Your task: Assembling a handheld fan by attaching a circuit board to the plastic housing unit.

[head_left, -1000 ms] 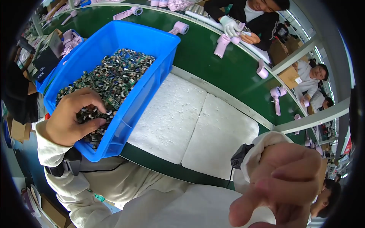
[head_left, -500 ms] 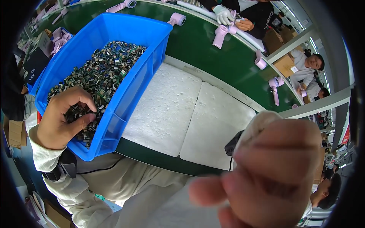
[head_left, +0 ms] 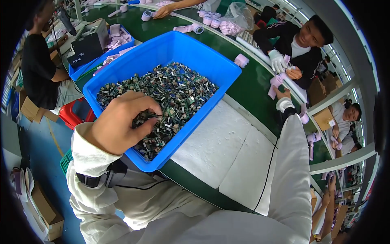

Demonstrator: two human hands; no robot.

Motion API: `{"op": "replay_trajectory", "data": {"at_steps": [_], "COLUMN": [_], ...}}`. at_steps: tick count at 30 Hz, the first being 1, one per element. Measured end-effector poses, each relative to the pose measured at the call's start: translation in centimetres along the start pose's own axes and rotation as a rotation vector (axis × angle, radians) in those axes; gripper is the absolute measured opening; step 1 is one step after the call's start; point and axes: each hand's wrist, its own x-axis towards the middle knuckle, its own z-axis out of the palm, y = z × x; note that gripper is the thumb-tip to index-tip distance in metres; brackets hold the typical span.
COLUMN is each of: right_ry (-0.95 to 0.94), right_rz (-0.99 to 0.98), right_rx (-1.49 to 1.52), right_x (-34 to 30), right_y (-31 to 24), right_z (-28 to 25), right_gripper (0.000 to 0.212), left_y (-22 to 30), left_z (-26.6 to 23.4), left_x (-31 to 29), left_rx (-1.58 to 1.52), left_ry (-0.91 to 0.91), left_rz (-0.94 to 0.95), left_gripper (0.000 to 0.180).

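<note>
My left hand (head_left: 126, 122) rests in a blue plastic bin (head_left: 191, 49), over a heap of small green circuit boards (head_left: 183, 93). Its thumb and index finger are curved and apart, with boards showing in the gap; the other fingers are hidden. My right arm stretches far across the bench. At its end, my right hand (head_left: 282, 94) is at a pale pink plastic housing (head_left: 274, 83) with a round head and a handle. Fingertips seem to touch the housing, but whether they grip it is too small to tell.
White foam sheets (head_left: 211, 142) lie beside the bin, and a black cable (head_left: 266, 183) crosses them. Opposite sits a person with a gloved hand (head_left: 278, 61). More pink housings (head_left: 241, 61) lie along the green bench. A red stool (head_left: 75, 116) stands at left.
My right hand has gone from close in front of the camera out to the pink housing across the bench. The view has shifted, while my left hand stays in the bin.
</note>
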Motion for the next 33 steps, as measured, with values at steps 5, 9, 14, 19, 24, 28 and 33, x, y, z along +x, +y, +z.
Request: {"op": "replay_trajectory", "data": {"at_steps": [5,9,14,19,24,28,33], "right_ry": [-0.154,-0.178,-0.539,-0.825,-0.848,-1.092,-1.283], "right_rz": [-0.021,0.022,0.104,0.335,0.419,0.486,0.415], "right_rx": [-0.174,-0.284,-0.198,0.660,1.118,1.217,1.154], "right_x": [-4.6,-3.7,-3.8,-13.4,-27.3,-34.0,-33.7], "right_y": [-4.8,-3.3,-3.1,-6.0,-5.4,-6.5,-7.3], "right_z": [1.9,0.5,-4.4,-14.4,-20.0,-18.9,-18.6], "right_gripper": [0.094,0.081,0.065,0.052,0.056,0.073,0.070], "left_y": [-0.2,-1.0,-1.0,-0.3,-0.6,-0.5,-0.1], "left_z": [-0.2,-1.3,-2.3,-2.8,-3.6,-2.9,-3.7], "left_x": [-1.0,0.1,2.3,2.1,3.3,4.6,4.0], "left_rx": [0.083,0.108,0.191,0.269,0.283,0.192,0.270], "left_ry": [-0.009,-0.209,-0.453,-0.465,-0.565,-0.619,-0.618], "left_rz": [0.016,-0.006,-0.090,-0.140,-0.102,-0.085,-0.130], "left_gripper": [0.041,0.059,0.068,0.069,0.071,0.075,0.079]}}
